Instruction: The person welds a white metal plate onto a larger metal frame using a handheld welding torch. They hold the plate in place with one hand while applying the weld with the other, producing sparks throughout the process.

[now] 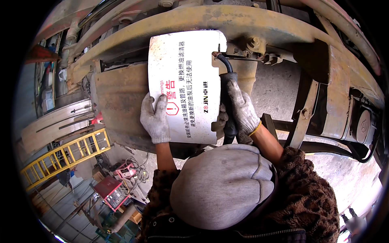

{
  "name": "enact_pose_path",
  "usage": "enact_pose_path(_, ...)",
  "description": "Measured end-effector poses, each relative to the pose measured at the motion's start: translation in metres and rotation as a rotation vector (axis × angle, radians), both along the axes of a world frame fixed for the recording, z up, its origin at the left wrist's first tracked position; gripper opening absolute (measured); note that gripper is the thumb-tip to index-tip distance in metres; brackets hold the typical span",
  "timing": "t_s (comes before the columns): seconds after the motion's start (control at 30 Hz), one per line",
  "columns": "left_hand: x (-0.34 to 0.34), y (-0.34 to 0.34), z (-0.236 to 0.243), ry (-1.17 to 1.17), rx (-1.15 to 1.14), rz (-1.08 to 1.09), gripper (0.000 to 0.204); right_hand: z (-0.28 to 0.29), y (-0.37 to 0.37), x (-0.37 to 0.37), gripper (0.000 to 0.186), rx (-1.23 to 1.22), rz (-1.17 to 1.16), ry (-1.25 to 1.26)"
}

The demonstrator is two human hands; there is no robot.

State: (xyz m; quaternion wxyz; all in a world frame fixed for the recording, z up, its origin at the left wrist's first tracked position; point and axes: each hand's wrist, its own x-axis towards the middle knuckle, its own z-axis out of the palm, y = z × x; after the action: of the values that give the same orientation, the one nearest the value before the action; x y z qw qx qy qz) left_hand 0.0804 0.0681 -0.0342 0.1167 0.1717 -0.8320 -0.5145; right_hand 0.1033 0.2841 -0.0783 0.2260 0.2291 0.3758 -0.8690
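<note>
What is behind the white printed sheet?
A rusty metal panel shows past the left edge of the white printed sheet, and a curved yellowish-brown beam past its top. What lies directly behind is covered and cannot be seen.

The white sheet (184, 87) blocks a good chunk of the rusty metal (121, 93) behind it, plus some fingers of the left hand (155, 121). Can't tell if the black handle (229, 101) in the right hand (244, 111) touches the sheet at its tip. Its cable (228, 140) disappears behind the grey cap (222, 184), the yellow ladder (71, 165) gets chopped by the dark rim, and that grey blob (356, 224) lower right is too blurry.
</note>
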Motion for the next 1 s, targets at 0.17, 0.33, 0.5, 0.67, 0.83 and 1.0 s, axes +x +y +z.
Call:
enact_pose_path(0.17,0.000,0.004,0.002,-0.019,0.037,0.009,0.042,0.004,0.001,0.004,0.046,-0.016,0.014,-0.049)
enact_pose_path(0.33,-0.001,-0.003,-0.006,-0.028,-0.020,-0.020,0.046,0.009,0.002,0.000,0.047,0.032,0.025,-0.020)
enact_pose_path(0.5,-0.003,0.003,-0.010,-0.011,-0.007,0.013,0.045,-0.001,0.000,-0.001,0.058,0.237,0.078,0.042)
enact_pose_path(0.67,-0.002,0.005,-0.006,-0.010,-0.007,-0.016,0.039,0.010,0.009,-0.010,0.059,0.091,0.048,-0.105)
enact_pose_path(0.83,-0.005,0.006,0.004,0.030,-0.007,-0.014,0.036,-0.003,0.003,-0.014,0.052,0.081,0.058,-0.012)
enact_pose_path(1.0,0.006,-0.007,0.000,0.095,-0.001,0.153,0.043,-0.001,0.014,0.010,0.048,-0.034,0.022,-0.083)
